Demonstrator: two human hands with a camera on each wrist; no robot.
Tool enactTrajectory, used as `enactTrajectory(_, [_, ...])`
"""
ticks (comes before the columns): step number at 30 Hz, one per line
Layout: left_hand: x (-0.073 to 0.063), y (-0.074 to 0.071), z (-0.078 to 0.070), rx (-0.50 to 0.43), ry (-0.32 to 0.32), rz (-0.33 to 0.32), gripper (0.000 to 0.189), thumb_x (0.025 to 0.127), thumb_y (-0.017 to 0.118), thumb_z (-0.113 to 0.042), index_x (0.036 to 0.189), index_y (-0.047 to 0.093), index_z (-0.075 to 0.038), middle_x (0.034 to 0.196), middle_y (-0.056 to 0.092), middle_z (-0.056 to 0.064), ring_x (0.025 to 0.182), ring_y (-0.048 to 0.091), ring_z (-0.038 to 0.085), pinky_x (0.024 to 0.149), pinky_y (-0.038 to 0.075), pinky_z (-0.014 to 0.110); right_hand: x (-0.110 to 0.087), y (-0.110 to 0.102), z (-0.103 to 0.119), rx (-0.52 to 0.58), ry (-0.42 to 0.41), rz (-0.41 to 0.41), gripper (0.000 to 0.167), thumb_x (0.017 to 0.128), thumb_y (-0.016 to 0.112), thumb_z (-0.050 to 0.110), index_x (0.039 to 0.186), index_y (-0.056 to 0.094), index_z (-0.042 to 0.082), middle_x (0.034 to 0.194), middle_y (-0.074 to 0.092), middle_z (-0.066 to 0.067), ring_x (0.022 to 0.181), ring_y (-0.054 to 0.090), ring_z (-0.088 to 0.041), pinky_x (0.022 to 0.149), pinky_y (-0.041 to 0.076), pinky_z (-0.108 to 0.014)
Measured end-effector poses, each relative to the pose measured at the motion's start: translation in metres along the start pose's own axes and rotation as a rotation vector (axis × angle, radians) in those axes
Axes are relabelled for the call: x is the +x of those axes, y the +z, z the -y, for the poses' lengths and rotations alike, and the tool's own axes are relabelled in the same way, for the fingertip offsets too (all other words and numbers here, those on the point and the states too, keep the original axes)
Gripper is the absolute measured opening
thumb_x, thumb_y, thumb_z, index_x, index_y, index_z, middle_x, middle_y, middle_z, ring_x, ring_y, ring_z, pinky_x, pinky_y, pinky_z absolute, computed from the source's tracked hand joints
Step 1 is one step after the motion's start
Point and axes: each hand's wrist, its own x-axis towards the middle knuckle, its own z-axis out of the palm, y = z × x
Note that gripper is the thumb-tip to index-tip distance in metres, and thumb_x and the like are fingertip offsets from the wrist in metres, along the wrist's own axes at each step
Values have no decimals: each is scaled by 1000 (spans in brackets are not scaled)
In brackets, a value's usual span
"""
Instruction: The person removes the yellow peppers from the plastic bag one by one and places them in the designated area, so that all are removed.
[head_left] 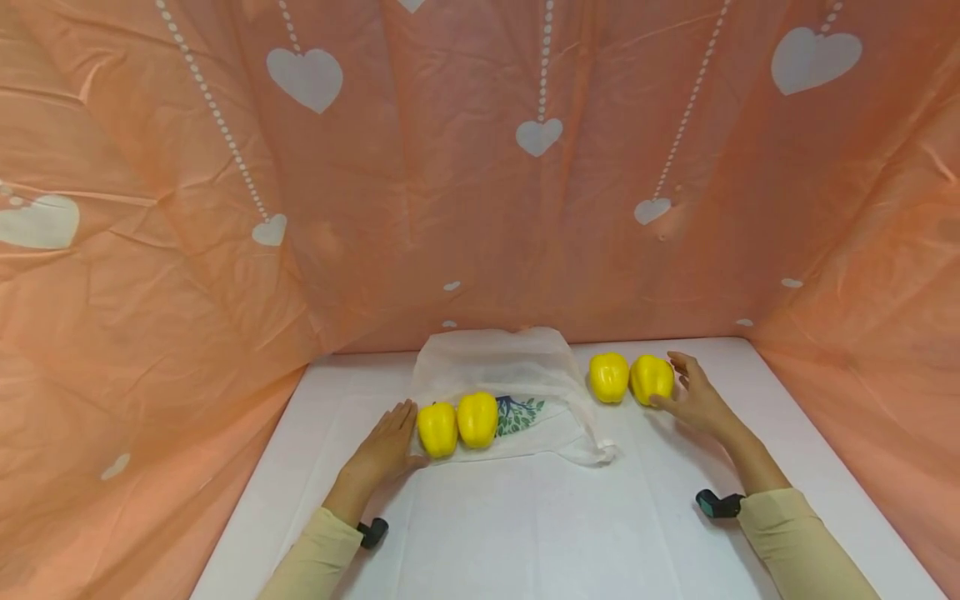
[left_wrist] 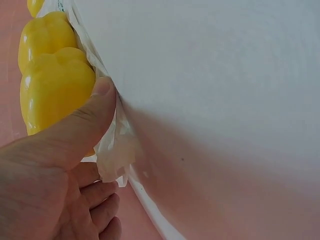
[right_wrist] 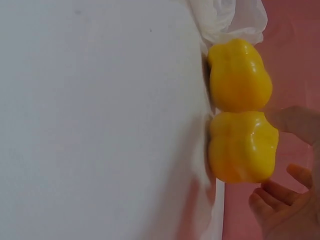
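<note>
Two yellow bell peppers, a left one (head_left: 437, 430) and one beside it (head_left: 477, 420), sit side by side on a thin white plastic bag (head_left: 498, 358) printed with green leaves. My left hand (head_left: 390, 437) lies alongside the leftmost pepper, its thumb (left_wrist: 97, 107) close to the pepper and the bag's edge. To the right of the bag stand two more yellow peppers, an inner one (head_left: 608, 377) and an outer one (head_left: 652, 380). Around the outer one my right hand (head_left: 693, 396) is spread, thumb at its near side and fingers apart on its far right.
A white cloth-covered table (head_left: 480, 525) carries everything. Orange sheeting (head_left: 450, 192) with white hearts rises behind the table and on both sides. A small black device (head_left: 718, 504) sits on the right wrist, another (head_left: 373, 533) on the left.
</note>
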Motion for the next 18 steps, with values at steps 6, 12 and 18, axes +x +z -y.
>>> enactTrajectory(6, [0,1,1,7,3,1,97,96,83,-29,162,28,15,172,24,32,162,22,45,135,16,54,-3,3,9,-29,-43,-33,94,96,81,14,162,19,-11,162,23,-42,150,25,-63,123,25,-74])
enactTrajectory(12, [1,2,2,-2,-6,5,97,95,83,-29,162,28,14,173,23,31,162,21,44,135,16,54,-6,8,22,-32,-52,-36,93,96,81,14,164,20,-6,161,26,-40,150,26,-62,123,25,-76])
enactTrajectory(18, [1,2,1,-3,-11,6,97,95,83,-29,162,28,14,173,24,31,162,21,44,135,16,54,-9,15,32,-38,-42,-40,92,97,80,17,165,21,-1,161,29,-37,146,33,-59,121,28,-78])
